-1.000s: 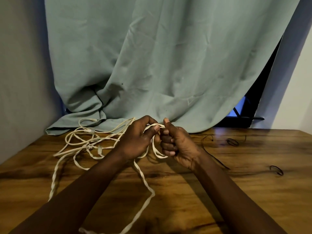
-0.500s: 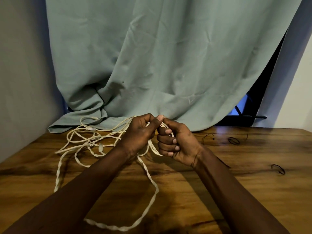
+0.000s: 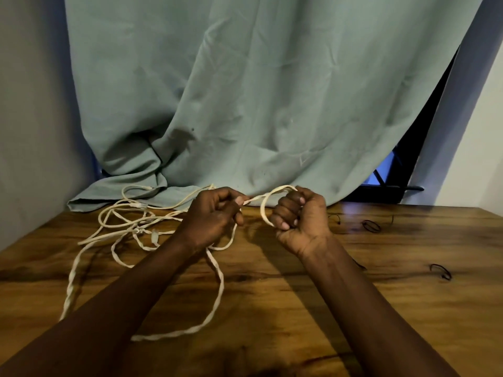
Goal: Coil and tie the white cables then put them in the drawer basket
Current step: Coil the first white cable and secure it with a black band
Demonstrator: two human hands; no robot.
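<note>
Since a moment ago our hands have drawn apart: our right hand (image 3: pixel 300 216) grips the first small loops of the white cables (image 3: pixel 117 221), our left hand (image 3: pixel 215 213) pinches the strand feeding them. We judge coiling barely begun; most cable sprawls loose on the table (image 3: pixel 381 308), so next we need another loop fed across.

Left hand (image 3: pixel 215 216) and right hand (image 3: pixel 300 216) level, a little apart, forearms forward, fingers tight on the white cable (image 3: pixel 253 200).
</note>
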